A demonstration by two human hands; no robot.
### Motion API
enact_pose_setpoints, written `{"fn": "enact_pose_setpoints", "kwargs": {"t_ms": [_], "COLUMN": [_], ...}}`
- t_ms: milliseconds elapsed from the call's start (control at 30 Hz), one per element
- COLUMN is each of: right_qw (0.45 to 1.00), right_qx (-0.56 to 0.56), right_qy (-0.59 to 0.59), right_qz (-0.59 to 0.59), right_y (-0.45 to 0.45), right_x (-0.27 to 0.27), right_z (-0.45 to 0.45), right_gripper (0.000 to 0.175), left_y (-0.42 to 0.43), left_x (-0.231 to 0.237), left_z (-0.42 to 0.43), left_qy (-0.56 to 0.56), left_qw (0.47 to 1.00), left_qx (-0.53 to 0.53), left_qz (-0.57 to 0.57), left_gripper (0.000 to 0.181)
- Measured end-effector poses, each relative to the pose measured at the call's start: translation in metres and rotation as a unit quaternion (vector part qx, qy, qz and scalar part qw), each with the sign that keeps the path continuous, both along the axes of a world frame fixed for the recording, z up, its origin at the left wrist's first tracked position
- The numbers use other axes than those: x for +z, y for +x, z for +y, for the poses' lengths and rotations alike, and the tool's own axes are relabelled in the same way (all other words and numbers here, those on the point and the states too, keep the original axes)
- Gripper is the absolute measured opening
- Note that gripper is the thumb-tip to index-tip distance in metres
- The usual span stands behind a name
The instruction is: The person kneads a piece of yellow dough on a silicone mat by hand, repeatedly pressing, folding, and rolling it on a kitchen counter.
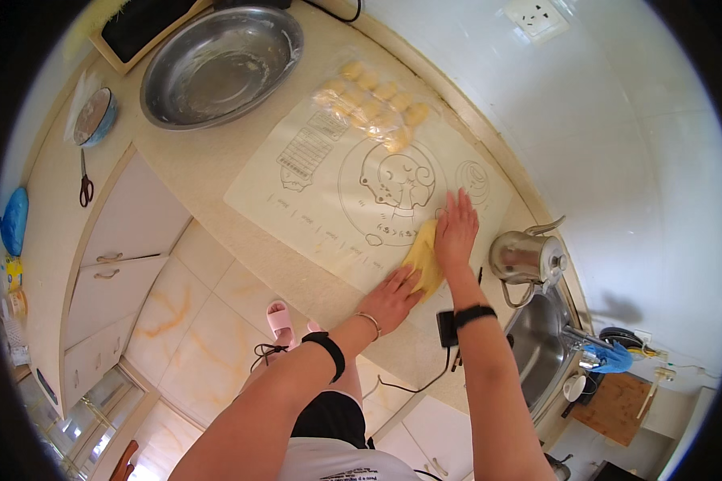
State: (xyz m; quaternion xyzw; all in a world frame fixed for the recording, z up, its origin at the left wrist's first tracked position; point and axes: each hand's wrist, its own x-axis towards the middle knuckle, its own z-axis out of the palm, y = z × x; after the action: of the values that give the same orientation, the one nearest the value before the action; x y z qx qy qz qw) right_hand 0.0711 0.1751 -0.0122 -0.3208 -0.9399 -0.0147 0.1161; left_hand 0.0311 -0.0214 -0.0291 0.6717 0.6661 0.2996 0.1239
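A flattened piece of yellow dough (425, 255) lies on a printed pastry mat (313, 222), at the mat's near right part. My left hand (392, 296) rests with spread fingers on the dough's lower left end. Along its right edge lies my right hand (456, 231), flat and palm down, fingers pointing to the far side. Several yellow dough pieces (367, 99) sit under clear plastic film at the far end of the mat. To their left stands a large, wide metal basin (216, 72) with pale residue inside.
A metal kettle (520, 258) stands right of the mat, beside a steel sink (535, 349). A black device (447, 329) with a cable lies near my right wrist. Scissors (85, 183) and a blue bowl (96, 117) are on the left counter. A tiled wall (607, 150) borders the right side.
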Motion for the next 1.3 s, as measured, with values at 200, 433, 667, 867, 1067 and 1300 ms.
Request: {"fn": "enact_pose_setpoints", "kwargs": {"t_ms": [200, 433, 667, 867, 1067, 1300], "right_qw": [0.984, 0.988, 1.0, 0.984, 0.991, 1.0], "right_qx": [-0.142, 0.053, 0.01, -0.172, 0.066, 0.01], "right_qy": [0.021, -0.142, 0.013, 0.027, -0.099, -0.023], "right_qz": [0.105, -0.016, 0.013, 0.047, -0.066, 0.003], "right_y": [-0.008, 0.034, -0.005, -0.015, 0.022, -0.006], "right_x": [-0.014, 0.016, -0.004, -0.012, 0.022, 0.011], "right_z": [0.038, -0.083, -0.002, 0.064, -0.034, -0.027], "right_gripper": [0.042, 0.039, 0.041, 0.047, 0.043, 0.04], "left_y": [0.003, -0.006, -0.007, 0.001, -0.006, -0.007], "left_x": [-0.003, -0.005, 0.005, -0.001, 0.002, 0.008], "left_z": [0.002, -0.002, 0.001, 0.002, 0.003, 0.008], "left_qy": [-0.007, -0.027, -0.016, -0.033, -0.028, -0.002], "left_qw": [1.0, 0.999, 1.0, 0.999, 0.999, 0.999], "left_qx": [0.002, -0.003, -0.009, -0.027, -0.025, -0.02], "left_qz": [0.017, 0.022, 0.007, 0.025, 0.018, -0.035], "left_gripper": [0.037, 0.034, 0.035, 0.038, 0.037, 0.035]}}
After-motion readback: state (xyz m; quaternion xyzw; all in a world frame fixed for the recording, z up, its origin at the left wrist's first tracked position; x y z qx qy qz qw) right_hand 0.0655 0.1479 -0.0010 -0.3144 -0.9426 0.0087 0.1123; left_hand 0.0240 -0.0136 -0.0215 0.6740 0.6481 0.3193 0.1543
